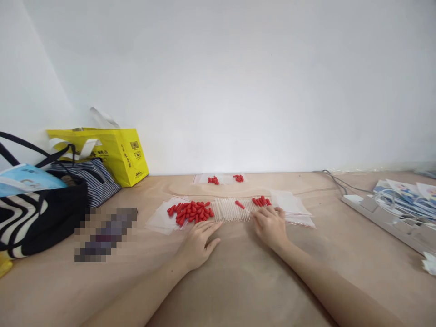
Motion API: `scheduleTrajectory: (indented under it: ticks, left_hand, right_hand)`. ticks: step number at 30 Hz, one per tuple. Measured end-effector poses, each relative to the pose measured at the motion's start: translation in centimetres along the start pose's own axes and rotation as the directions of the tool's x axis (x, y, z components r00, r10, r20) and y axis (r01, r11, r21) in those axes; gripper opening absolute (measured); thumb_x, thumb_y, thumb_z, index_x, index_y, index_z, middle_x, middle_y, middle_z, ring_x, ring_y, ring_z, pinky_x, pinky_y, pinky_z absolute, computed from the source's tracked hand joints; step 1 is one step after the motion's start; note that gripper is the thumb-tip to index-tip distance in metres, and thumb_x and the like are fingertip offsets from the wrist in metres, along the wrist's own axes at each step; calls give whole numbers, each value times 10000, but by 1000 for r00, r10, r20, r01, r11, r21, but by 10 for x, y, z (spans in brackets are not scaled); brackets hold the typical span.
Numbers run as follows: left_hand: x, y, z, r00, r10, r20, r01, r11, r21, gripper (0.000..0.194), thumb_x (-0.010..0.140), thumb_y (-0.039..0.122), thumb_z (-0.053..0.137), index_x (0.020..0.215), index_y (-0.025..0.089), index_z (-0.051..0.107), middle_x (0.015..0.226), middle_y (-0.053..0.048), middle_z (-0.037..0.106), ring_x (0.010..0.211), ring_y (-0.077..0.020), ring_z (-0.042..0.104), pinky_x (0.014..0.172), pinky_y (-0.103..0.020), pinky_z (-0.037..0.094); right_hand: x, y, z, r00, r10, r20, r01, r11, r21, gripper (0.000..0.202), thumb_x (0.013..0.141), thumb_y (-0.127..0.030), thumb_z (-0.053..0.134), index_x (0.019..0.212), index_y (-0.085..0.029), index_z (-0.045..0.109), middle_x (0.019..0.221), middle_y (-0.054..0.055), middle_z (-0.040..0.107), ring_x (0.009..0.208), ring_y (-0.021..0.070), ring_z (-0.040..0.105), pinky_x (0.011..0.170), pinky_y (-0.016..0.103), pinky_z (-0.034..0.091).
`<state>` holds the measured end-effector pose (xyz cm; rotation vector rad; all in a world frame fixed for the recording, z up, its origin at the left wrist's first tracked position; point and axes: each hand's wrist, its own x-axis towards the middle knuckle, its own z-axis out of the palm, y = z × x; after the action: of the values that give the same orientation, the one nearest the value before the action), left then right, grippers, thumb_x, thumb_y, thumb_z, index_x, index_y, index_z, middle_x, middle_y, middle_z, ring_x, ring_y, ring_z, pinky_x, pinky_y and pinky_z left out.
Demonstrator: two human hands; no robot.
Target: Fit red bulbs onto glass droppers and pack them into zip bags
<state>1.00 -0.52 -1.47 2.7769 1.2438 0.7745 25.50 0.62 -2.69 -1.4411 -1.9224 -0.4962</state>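
Note:
A row of thin white sticks (226, 210), which look like cotton swabs, lies side by side on the table. A heap of red teardrop-shaped pieces (192, 212) adjoins its left end. My left hand (199, 244) rests palm down just below the heap, fingers stretched and apart, fingertips by the sticks' near ends. At the row's right end lies my right hand (270, 225), fingers bent but apart, fingertips close to the sticks and to several red pieces (261, 200); what lies under them is hidden. One single red piece (240, 204) lies on top of the sticks.
Clear plastic bags lie left (160, 219) and right (289, 204) of the row. Farther back, another bag (225, 178) bears red pieces. A yellow bag (131, 159) and a black bag (64, 213) stand left; a power strip (381, 221) and printed papers (405, 195) are right.

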Motion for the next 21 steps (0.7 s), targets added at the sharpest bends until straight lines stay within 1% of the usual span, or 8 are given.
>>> scheduleTrajectory:
  ticks: [2,4,6,8,11,14,17,21]
  left_hand:
    - [0,0,1,999,-29,24,30,999,-24,327,803,266,484,1119,193,527,1092,-55,600,1030,-202,520,879,-372,425]
    - [0,1,2,998,-40,42,42,998,-38,288,803,260,481,1071,196,561,1070,-51,611,1010,-197,534,875,-362,432]
    - [0,1,2,998,-42,43,44,998,-43,257,802,254,478,1030,201,585,1053,-50,619,992,-193,547,866,-356,440]
    - [1,2,2,999,-33,31,34,999,-40,240,799,247,478,1001,202,599,1043,-52,622,979,-193,555,856,-357,447]
    - [1,1,2,1000,-18,19,19,999,-31,226,800,240,475,974,195,612,1037,-60,624,970,-196,562,847,-359,454]
    - [1,1,2,1000,-10,18,10,1000,-24,220,803,235,471,964,195,616,1036,-60,625,971,-196,562,841,-357,458]
    - [1,1,2,1000,-2,14,2,1000,-20,218,803,235,473,963,196,616,1025,-56,629,963,-193,565,836,-351,459]
    - [0,1,2,1000,-2,9,2,1000,-16,217,805,241,474,965,200,614,1021,-51,629,959,-188,563,838,-340,452]
  right_hand:
    - [5,16,0,979,203,20,-200,976,-79,220,797,-240,428,838,-227,645,767,36,642,788,174,475,785,362,182]
    - [10,29,-1,924,376,66,-362,919,-155,249,799,-272,409,853,-223,648,768,49,651,808,198,480,766,368,182]
    - [13,39,-2,859,497,124,-468,860,-205,272,794,-286,396,864,-219,650,771,57,656,838,218,483,755,367,185]
    - [15,44,-4,805,565,184,-525,821,-224,286,790,-299,390,875,-218,651,789,62,660,862,229,486,757,368,189]
    - [17,44,-5,756,598,265,-552,801,-232,291,783,-324,392,858,-227,655,791,60,662,876,235,493,764,373,192]
    - [17,42,-5,736,603,309,-551,798,-244,294,783,-338,389,833,-233,660,779,63,661,876,236,502,759,377,195]
    - [17,42,-5,734,601,316,-545,799,-255,311,793,-344,372,831,-233,660,799,71,659,875,239,505,749,380,203]
    - [16,43,-4,749,582,317,-523,813,-257,307,802,-323,368,824,-232,660,827,75,654,876,239,502,734,377,209]
